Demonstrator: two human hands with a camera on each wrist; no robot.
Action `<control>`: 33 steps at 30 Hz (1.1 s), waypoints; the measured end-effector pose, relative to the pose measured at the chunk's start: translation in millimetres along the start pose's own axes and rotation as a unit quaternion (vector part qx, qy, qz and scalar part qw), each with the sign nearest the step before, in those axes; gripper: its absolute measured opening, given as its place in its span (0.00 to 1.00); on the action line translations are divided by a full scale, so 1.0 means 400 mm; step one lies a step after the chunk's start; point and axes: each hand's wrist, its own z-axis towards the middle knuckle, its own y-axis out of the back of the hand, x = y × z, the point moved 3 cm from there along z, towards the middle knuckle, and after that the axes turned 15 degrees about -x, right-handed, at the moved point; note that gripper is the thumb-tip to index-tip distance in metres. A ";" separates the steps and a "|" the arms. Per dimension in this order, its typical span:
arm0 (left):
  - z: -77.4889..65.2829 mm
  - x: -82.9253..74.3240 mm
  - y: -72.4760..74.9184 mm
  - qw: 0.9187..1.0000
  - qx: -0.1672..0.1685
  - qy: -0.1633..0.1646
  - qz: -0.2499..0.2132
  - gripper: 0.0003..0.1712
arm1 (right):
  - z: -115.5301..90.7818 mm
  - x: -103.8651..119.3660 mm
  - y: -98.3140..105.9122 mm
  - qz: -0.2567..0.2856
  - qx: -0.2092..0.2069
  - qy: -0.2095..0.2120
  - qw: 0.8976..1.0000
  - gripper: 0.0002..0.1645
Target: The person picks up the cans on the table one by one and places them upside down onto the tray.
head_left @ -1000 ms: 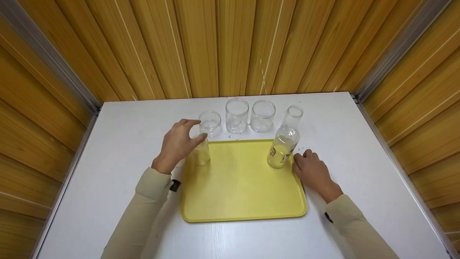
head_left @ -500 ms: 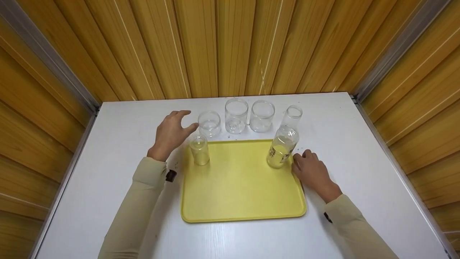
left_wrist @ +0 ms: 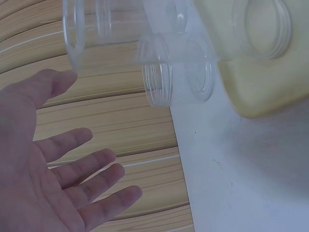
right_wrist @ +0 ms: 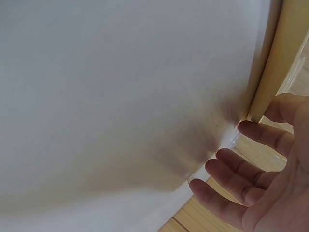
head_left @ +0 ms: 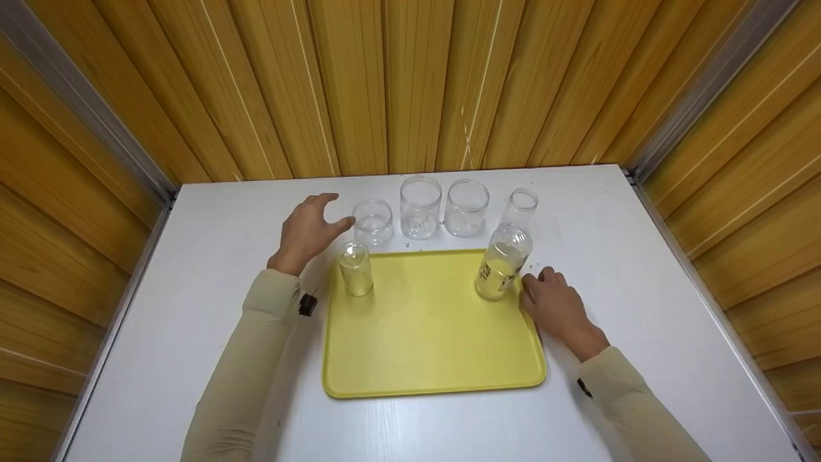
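My left hand [head_left: 308, 229] hovers with its fingers spread, apart from everything, just left of the short clear jar [head_left: 373, 222]. Below it, a slim clear glass [head_left: 356, 273] stands on the back left corner of the yellow tray [head_left: 423, 340]. In the left wrist view the left palm [left_wrist: 24, 183] and straight fingers show nothing held. My right hand [head_left: 556, 305] is at the tray's right rim; in the right wrist view its thumb and index finger [right_wrist: 263, 133] pinch the tray edge [right_wrist: 275, 63]. A clear printed bottle [head_left: 501, 269] stands upright on the tray beside that hand.
Behind the tray, a tall clear jar [head_left: 420, 212] and another wide clear jar [head_left: 466, 212] stand in a row with the short jar. A narrow clear glass [head_left: 521, 206] is behind the bottle. Wood-patterned walls [head_left: 417, 83] enclose the white table [head_left: 211, 256] at back and sides.
My left hand has let go of the slim glass and moved up and to the left, leaving it upright on the tray. The right hand stays at the tray's rim.
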 end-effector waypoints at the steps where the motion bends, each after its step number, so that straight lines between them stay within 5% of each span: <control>1: 0.002 0.000 -0.002 1.000 0.001 0.001 0.000 0.40 | 0.000 0.000 0.000 0.001 0.001 -0.001 1.000 0.19; 33: 0.063 0.027 -0.084 0.997 0.074 0.031 0.012 0.47 | -0.004 0.000 0.001 -0.002 -0.020 0.012 1.000 0.18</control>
